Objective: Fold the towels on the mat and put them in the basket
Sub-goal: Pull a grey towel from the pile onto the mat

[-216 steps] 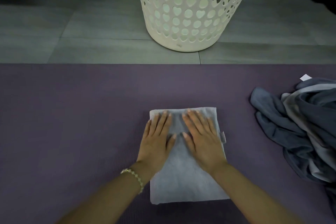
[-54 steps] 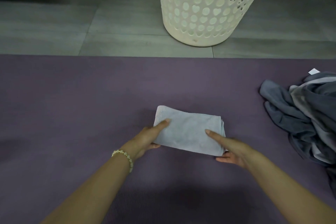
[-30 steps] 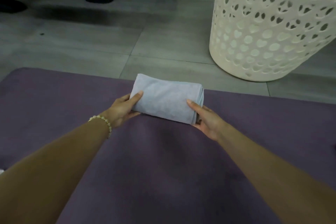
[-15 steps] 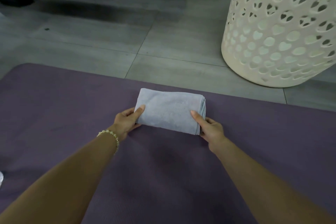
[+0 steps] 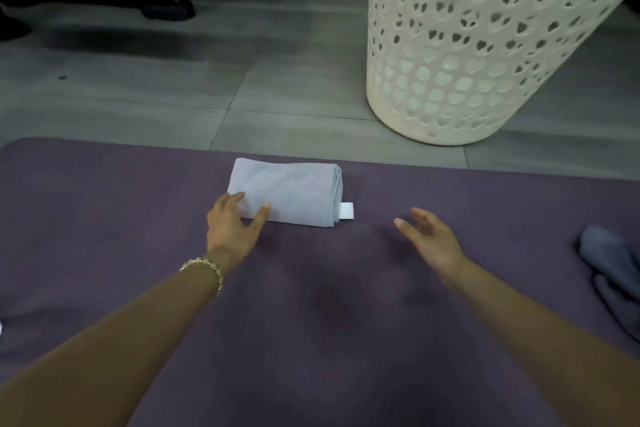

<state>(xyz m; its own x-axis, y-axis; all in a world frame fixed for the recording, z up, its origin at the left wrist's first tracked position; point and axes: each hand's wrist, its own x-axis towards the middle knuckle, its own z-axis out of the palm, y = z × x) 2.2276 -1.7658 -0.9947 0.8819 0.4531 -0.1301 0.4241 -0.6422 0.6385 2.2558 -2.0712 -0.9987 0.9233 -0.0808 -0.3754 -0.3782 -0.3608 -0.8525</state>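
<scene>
The head view, the only one here, shows the folded pale towel (image 5: 287, 196) lying flat on the purple mat (image 5: 311, 322), close to the mat's far edge, with its stacked layers and a small white label (image 5: 346, 211) at its right end. Half a second ago both hands clasped this bundle at its two ends; now it has been set down and the grip is gone. The left hand (image 5: 232, 222), with a bead bracelet (image 5: 204, 267) at the wrist, lies over the towel's near left corner with the fingers nearly straight and the thumb spread along the near edge, touching rather than clutching. The right hand (image 5: 429, 239) has come off the towel entirely and hangs above the mat to the right of it, palm turned left, fingers loosely spread, holding nothing. The white basket (image 5: 485, 45) with heart-shaped holes stands on the grey tiled floor (image 5: 173, 97) beyond the mat, further away than the towel and to its right, and the towel is not in it. A rumpled dark grey towel heap (image 5: 609, 270) shows at the right edge of the mat. The fold on this piece looks finished, but it seems to be parked beside the basket rather than dropped in, so that step is still open. The right hand, now free and moved right, is probably bound for the unfolded heap.
</scene>
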